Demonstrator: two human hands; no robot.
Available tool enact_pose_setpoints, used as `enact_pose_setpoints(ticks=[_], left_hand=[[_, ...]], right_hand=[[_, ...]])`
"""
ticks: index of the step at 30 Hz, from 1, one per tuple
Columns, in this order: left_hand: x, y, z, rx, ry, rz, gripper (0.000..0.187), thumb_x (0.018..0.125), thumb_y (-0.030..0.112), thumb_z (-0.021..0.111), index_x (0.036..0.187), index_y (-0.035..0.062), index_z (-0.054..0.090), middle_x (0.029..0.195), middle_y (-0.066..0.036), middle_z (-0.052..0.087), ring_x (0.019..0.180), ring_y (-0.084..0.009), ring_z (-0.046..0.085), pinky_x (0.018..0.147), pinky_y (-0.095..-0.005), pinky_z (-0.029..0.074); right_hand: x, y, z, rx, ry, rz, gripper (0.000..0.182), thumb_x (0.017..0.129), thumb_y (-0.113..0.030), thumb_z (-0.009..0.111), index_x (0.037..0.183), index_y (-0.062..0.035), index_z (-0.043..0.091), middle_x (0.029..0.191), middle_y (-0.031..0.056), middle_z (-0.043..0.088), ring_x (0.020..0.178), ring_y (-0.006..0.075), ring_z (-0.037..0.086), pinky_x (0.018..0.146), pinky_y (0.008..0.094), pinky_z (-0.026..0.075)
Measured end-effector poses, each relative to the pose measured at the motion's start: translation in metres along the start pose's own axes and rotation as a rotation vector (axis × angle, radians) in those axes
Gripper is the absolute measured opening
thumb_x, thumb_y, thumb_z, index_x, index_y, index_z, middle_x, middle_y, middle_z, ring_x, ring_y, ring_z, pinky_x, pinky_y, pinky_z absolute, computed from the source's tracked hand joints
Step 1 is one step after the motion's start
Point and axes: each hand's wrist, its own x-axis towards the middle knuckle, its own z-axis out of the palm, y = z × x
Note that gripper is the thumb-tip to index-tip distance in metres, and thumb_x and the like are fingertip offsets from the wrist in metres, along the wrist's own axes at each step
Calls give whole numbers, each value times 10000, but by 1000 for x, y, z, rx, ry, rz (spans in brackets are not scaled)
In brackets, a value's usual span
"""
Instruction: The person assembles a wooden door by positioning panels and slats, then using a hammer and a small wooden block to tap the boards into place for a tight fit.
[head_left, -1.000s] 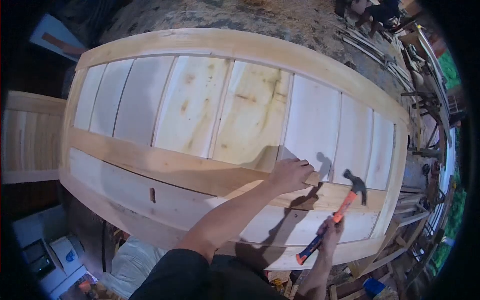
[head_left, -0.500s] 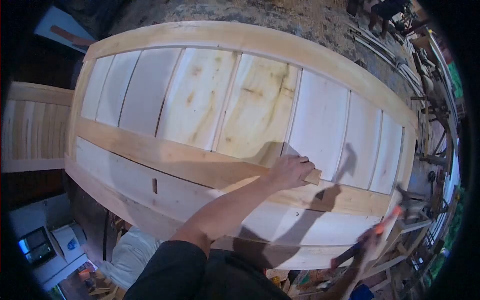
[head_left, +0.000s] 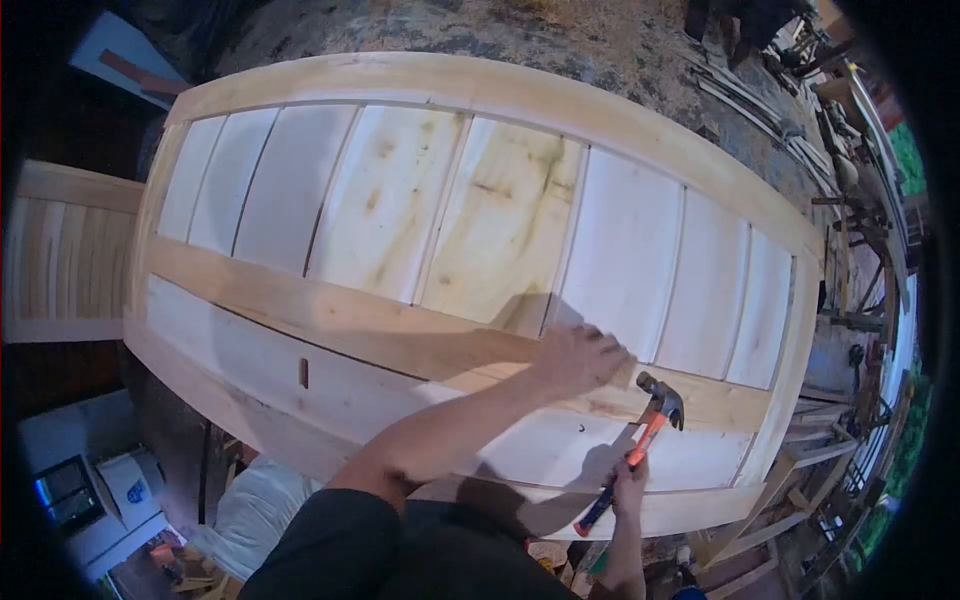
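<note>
My left hand (head_left: 578, 360) is closed on a small wood block (head_left: 624, 373), which it holds at the panel's long middle rail (head_left: 420, 345). Fingers and blur hide part of the block. In my right hand (head_left: 629, 488) is a claw hammer (head_left: 648, 440) with an orange and dark handle. Its metal head is just right of the block, apart from it as far as I can see. Under both hands lies a large pale wooden panel (head_left: 630, 240) of framed boards, two of them streaked yellow and brown. A short slot (head_left: 303, 373) shows in its lower board.
Another slatted wooden panel (head_left: 75, 250) is at the far left. A wooden frame (head_left: 790, 500) stands at the lower right, near the large panel's end. Long strips of wood (head_left: 745, 100) lie on the stained floor (head_left: 480, 38) beyond.
My right hand has swung the hammer inward from the lower right, bringing its head close to the block. My left hand stays at the rail with the block. The view has shifted slightly.
</note>
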Motion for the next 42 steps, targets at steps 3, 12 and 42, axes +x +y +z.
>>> enact_pose_setpoints(ticks=[3,12,42], left_hand=[[-11,45,16,-104,7,84,413,762,282,734,1143,152,643,1054,-16,639,1009,-241,654,876,-421,522],[17,68,61,-273,-54,-49,506,760,213,765,1237,118,625,1203,-79,642,1144,-307,596,1025,-475,448],[142,99,114,-156,-257,-192,482,782,350,774,1206,176,628,1171,-39,655,1119,-281,648,910,-463,544]], right_hand=[[-7,-15,18,97,4,-14,201,890,8,554,1063,-73,492,667,2,481,471,115,498,417,273,431],[10,12,-7,28,-57,16,178,899,5,602,1039,-67,520,692,4,522,477,110,493,435,282,438],[122,-90,-300,334,463,-205,87,999,-106,517,1075,-109,474,698,8,533,551,98,531,495,244,481]])
